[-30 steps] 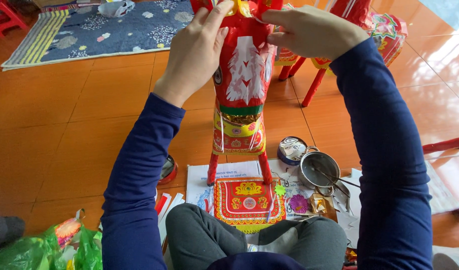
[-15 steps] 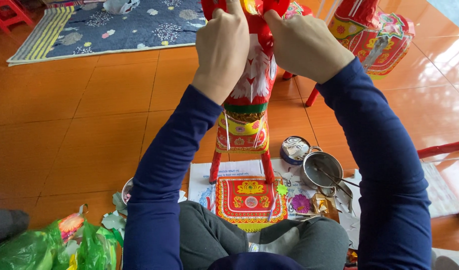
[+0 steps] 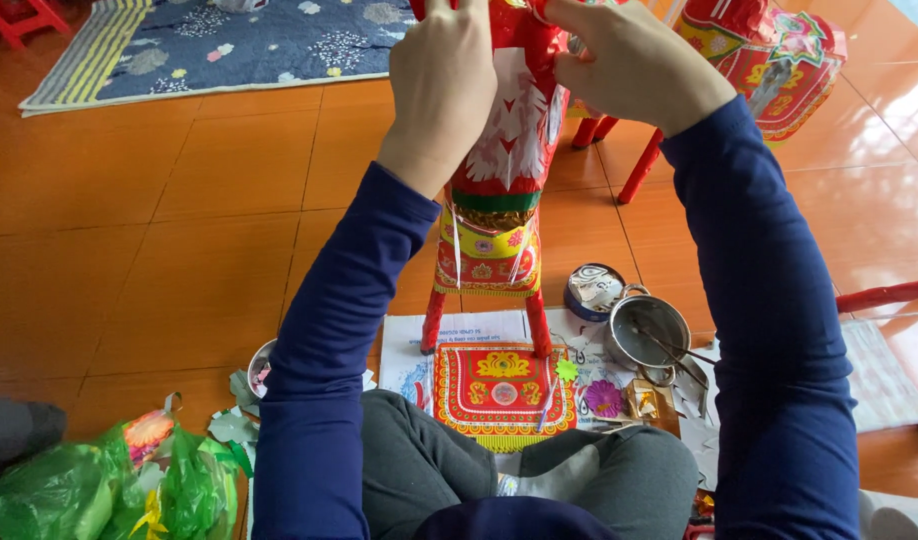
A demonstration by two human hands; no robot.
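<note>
Sitting on an orange tiled floor (image 3: pixel 159 260) with legs crossed in grey trousers, we are looking down past our own dark blue sleeves. Nearest to us, a square red and gold patterned paper (image 3: pixel 503 388) is lying on a white sheet just in front of our knees. To its left, a green plastic bag (image 3: pixel 69 490) is sitting among paper scraps, and to its right a small metal pot (image 3: pixel 647 332) with sticks in it is standing beside a round tin lid (image 3: pixel 593 288). Beyond the patterned paper, a red paper horse figure (image 3: pixel 501 190) is standing upright on thin red legs, with a white feathered panel on its chest and a yellow and red cloth band below. We are holding both hands up at its top. Our left hand (image 3: pixel 444 85) is pressing against the figure's left side, fingers curled onto it. Our right hand (image 3: pixel 634 65) is pinching the figure's upper edge between thumb and fingers. Farther off to the right, a second red paper figure (image 3: pixel 769 60) is standing on red legs. At the far left, a blue patterned mat (image 3: pixel 219 45) is lying flat.
</note>
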